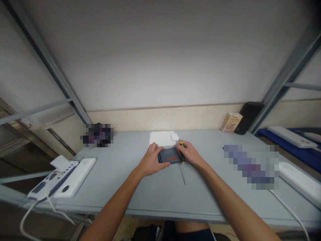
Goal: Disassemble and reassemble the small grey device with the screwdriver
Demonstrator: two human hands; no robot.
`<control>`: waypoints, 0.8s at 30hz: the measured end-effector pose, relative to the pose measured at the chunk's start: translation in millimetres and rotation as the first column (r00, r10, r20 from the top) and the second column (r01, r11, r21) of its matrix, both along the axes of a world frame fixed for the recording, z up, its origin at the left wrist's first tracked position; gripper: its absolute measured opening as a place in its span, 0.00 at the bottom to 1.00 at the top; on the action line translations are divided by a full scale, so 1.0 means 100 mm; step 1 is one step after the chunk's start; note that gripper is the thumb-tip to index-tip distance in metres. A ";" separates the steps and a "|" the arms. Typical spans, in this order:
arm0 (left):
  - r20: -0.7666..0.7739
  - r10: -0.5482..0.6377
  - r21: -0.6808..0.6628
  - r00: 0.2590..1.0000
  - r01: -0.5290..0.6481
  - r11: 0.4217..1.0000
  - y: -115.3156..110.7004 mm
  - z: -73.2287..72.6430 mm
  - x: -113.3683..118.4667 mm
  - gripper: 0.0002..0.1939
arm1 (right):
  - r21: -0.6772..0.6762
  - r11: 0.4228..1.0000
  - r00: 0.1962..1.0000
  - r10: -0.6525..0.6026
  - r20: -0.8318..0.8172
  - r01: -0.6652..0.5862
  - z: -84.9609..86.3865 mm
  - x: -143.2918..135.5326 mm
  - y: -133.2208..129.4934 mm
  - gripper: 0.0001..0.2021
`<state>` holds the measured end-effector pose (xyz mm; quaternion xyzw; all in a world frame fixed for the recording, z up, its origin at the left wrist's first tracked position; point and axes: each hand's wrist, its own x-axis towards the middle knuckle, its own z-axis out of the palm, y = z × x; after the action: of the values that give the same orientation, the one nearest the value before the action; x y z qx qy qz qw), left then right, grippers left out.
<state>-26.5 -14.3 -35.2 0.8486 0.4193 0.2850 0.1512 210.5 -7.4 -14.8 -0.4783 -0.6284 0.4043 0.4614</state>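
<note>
A dark grey flat box-shaped device [169, 155] with red marking lies on the grey-blue table in front of me. My left hand [152, 160] grips its left side, thumb along the near edge. My right hand [188, 152] is at its right side, closed around a screwdriver [183, 155] with a black and yellow handle. The screwdriver's metal shaft points toward me, above the table. Just beyond the device lie a white sheet [160, 137] and a small white rounded object [174, 137].
A power strip [54, 179] with cables and a white slab [79, 177] lie at left. A blurred dark item [97, 135] is at back left. A small box [231, 123] and black object [248, 117] stand at back right. A long white item [301, 180] lies at right.
</note>
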 end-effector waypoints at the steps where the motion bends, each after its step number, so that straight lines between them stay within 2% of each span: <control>1: 0.009 -0.016 0.000 1.000 0.016 1.000 0.00 -0.01 0.02 0.33 | 0.018 1.000 1.000 0.003 0.007 -0.003 0.02 -0.02 -0.01 0.15; 4: 0.000 -0.063 -0.021 0.998 0.063 0.998 -0.01 -0.02 0.06 0.32 | 0.005 0.999 0.999 0.052 -0.012 -0.052 0.08 -0.08 -0.09 0.17; 8: -0.011 -0.091 -0.035 0.996 0.090 0.995 -0.01 -0.02 0.08 0.33 | -0.088 0.983 0.982 0.154 -0.113 -0.164 0.13 -0.17 -0.19 0.17; 12: -0.006 -0.126 -0.087 0.992 0.125 0.988 0.01 0.01 0.00 0.38 | -0.073 0.974 0.977 0.213 0.000 -0.212 0.12 -0.21 -0.19 0.17; 17: 0.004 -0.155 -0.176 0.988 0.153 0.972 0.03 0.06 -0.15 0.41 | -0.074 0.985 0.984 0.160 0.075 -0.155 0.09 -0.15 -0.13 0.15; 20: 0.004 -0.141 -0.211 0.990 0.138 0.968 0.03 0.10 -0.21 0.38 | -0.039 0.994 0.977 0.104 0.184 -0.099 0.08 -0.05 -0.07 0.16; 24: -0.015 -0.169 -0.270 0.986 0.158 0.950 0.06 0.17 -0.30 0.34 | 0.076 0.997 0.917 -0.059 0.394 0.032 0.04 0.18 0.02 0.15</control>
<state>-56.7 -8.0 -17.8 0.8573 0.3852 0.1960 0.2796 228.8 -4.9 -10.5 -0.5485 -0.7108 0.2666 0.3504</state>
